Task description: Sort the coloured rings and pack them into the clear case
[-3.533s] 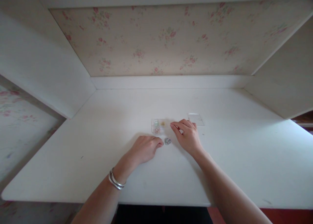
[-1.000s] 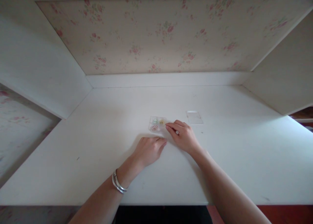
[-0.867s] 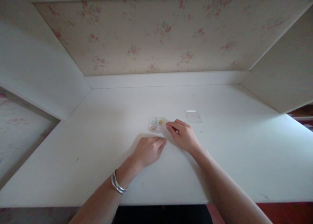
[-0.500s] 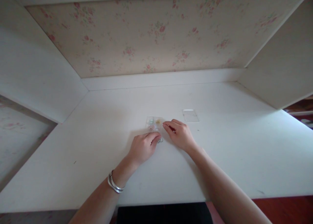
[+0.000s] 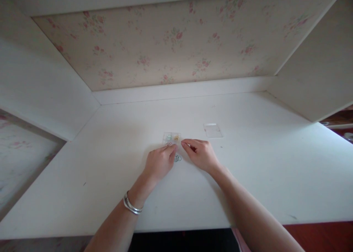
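A small clear plastic box [image 5: 164,137] with compartments lies on the white desk, holding small green and yellow ring-like pieces [image 5: 176,138] and reddish ones. My left hand [image 5: 160,160] reaches over its near part, thumb and fingertips pinched together; anything between them is too small to make out. Just right of that thumb, on the near side of the box, is a little pile of dark thin rings [image 5: 178,158]. My right hand [image 5: 200,153] is at the box's right edge with its thumb and forefinger pressed together, and what they hold cannot be made out.
A clear square lid [image 5: 213,130] lies on the desk [image 5: 110,164] behind and right of the box. White side panels and a flowered back wall [image 5: 154,50] enclose the desk. Small dark specks mark its surface.
My left hand has moved up from the dark rings to the near part of the box. The right hand stays pinched at the box's right edge. The view has shifted slightly.
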Demonstrator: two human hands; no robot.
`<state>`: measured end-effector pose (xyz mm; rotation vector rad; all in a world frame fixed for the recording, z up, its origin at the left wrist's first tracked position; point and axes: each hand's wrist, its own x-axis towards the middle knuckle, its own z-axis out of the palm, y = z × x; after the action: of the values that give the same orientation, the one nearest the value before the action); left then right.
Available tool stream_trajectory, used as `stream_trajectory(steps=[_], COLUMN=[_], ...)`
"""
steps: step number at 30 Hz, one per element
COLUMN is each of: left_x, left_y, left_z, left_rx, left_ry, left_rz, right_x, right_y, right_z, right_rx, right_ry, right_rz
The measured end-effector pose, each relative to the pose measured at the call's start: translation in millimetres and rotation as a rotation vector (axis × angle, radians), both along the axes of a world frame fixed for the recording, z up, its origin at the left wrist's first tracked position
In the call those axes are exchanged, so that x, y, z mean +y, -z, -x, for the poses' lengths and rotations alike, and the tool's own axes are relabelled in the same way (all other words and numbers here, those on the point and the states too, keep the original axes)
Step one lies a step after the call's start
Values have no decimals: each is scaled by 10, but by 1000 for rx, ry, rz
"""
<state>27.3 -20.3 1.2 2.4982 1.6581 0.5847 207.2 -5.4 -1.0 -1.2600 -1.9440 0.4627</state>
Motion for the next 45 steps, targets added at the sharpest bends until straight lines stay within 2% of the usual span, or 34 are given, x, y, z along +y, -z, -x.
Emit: stream_trajectory(steps=[6,10,18,27,36,41,45], left_x=[-5,-12,-36,-37,-56,-57,-50], left_y=[-24,-13,-32,-96,-102,-57,-29], left_z=[168,240,258,276,287,273,269], left_rx=[-83,-97,-40,20,19,11,14], left_ry=[-52,-12,79,199,221,240,239], left_rz=[-36,-43,32,128,134,124,116], right_x=[-42,-54,-52,-74,-23,-3,6], right_y=[-32,-27,41,-2,21,59,88], right_z=[-27,-18,1,3,9,78,119], right_rx=[-106,-270,-377,-298,-37,-36,-117], right_ry=[-175,-292,-321,-382,-206,-88,-84], right_rz=[70,64,68,60,114,24,-19])
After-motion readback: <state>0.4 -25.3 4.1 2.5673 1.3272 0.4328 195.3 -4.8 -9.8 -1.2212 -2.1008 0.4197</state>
